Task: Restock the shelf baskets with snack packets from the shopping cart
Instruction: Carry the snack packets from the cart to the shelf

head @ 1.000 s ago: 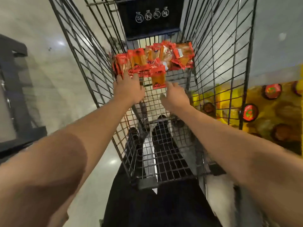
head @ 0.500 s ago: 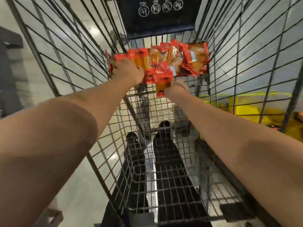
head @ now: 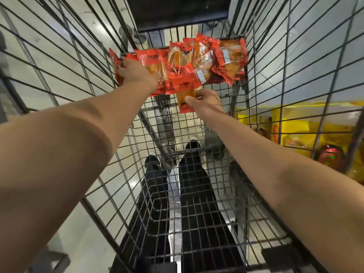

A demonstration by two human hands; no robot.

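Observation:
Both my arms reach deep into a black wire shopping cart (head: pixel 82 79). At its far end lies a pile of several red-and-orange snack packets (head: pixel 199 60). My left hand (head: pixel 136 74) sits on the left side of the pile, fingers curled into the packets there (head: pixel 116 64). My right hand (head: pixel 206 101) pinches the near end of one orange packet with a red end (head: pixel 186 95), thumb on top. That packet sticks out of the pile toward me.
The cart's wire sides rise close on both sides of my arms, with a black panel (head: pixel 177 10) at the far end. Through the right side shows a yellow shelf display (head: pixel 295 133) with round red items. My dark-trousered legs and shoes show under the cart floor.
Both hands have pushed farther into the cart and reached the pile. My right hand now pinches the nearest packet; my left hand has closed on the packets at the left.

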